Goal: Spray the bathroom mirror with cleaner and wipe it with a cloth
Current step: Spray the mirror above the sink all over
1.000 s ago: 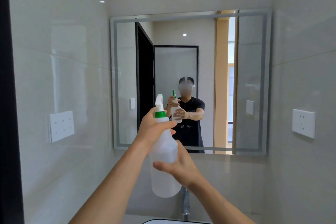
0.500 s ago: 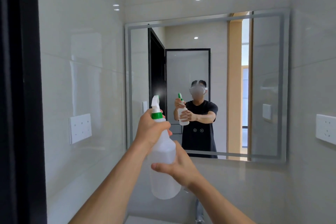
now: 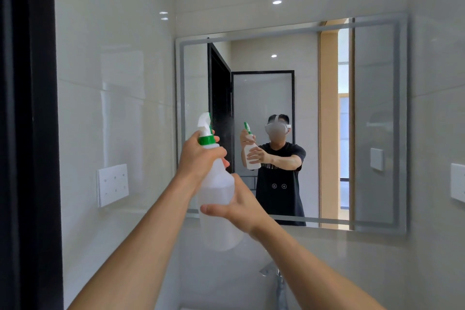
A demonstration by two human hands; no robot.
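A white translucent spray bottle (image 3: 219,194) with a green collar is held up in front of the lower left of the wall mirror (image 3: 327,108). My left hand (image 3: 198,156) grips its neck at the trigger. My right hand (image 3: 241,206) wraps the bottle's body from the right. A faint mist hangs just past the nozzle, toward the mirror's left side. The mirror reflects a person holding the same bottle. No cloth is in view.
Glossy white tile walls close in on both sides. A white socket plate (image 3: 112,184) sits on the left wall, another socket plate (image 3: 458,182) on the right wall. A dark door frame (image 3: 30,133) fills the left edge. A chrome tap (image 3: 276,277) stands below.
The view has shifted so the mirror sits further right. The bottle has stayed in both hands, and a fine mist now shows past the nozzle.
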